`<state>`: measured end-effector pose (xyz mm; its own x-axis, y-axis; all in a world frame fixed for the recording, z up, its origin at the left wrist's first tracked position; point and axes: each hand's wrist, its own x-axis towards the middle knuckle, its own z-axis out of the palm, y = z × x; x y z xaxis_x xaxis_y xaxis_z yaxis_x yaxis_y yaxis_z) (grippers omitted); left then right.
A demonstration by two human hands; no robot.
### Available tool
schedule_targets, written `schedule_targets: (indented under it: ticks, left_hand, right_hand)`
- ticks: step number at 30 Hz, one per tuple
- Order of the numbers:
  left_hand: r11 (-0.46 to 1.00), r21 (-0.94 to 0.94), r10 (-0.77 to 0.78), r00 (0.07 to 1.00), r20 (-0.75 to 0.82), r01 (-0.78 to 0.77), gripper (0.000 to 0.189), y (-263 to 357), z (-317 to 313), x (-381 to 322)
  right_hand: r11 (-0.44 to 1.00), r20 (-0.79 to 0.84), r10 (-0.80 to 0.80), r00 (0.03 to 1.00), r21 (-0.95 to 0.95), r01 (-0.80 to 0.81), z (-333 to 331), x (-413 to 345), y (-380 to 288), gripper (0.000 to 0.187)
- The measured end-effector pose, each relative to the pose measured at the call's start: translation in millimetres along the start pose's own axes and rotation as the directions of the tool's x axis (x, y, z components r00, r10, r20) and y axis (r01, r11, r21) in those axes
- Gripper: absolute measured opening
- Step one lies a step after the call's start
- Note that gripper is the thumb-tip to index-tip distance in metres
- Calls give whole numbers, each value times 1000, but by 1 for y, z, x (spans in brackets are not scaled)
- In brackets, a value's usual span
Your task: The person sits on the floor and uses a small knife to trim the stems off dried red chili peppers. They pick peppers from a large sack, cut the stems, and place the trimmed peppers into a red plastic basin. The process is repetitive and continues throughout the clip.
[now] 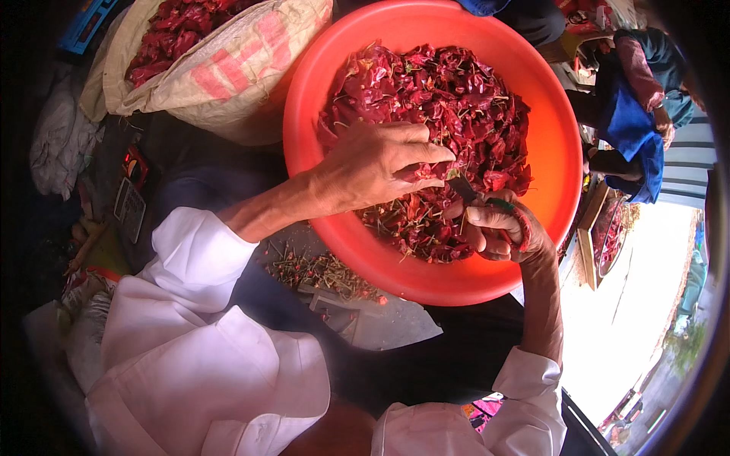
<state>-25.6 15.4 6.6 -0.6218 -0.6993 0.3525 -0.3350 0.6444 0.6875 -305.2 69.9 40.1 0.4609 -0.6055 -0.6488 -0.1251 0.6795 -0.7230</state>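
My left hand (pixel 370 165) is over a large red-orange plastic basin (pixel 550 171), its fingers pinching a dried red chilli pepper (pixel 423 171). My right hand (pixel 505 231) grips a pair of scissors (pixel 463 188), whose handle loop is wrapped in red and green. The dark blades point up and left, close to the pepper's stem end at my left fingertips. Whether they touch the stem I cannot tell. Beneath both hands, a heap of dried red chilli peppers (pixel 439 97) fills much of the basin, with thin pale stems showing on some.
An open woven sack (pixel 245 74) of dried red peppers stands beyond the basin on the left. Cut stems (pixel 325 271) litter the floor below the near rim. A calculator (pixel 130 208) lies at left. Another person (pixel 639 108) sits at right, near a wooden frame (pixel 593 239).
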Motion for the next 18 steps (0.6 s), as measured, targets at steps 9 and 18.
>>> schedule_targets:
  ticks: [9, 18]
  left_hand:
    - [967, -201, -197, 962, -189, 159, 24, -5, -18, 9]
    - [968, -170, -212, 961, -176, 183, 22, -8, -15, 8]
  right_hand:
    - [967, -176, -163, 971, -223, 122, 20, 10, 13, 49]
    - [845, -378, -426, 822, -490, 212, 36, 18, 16, 49]
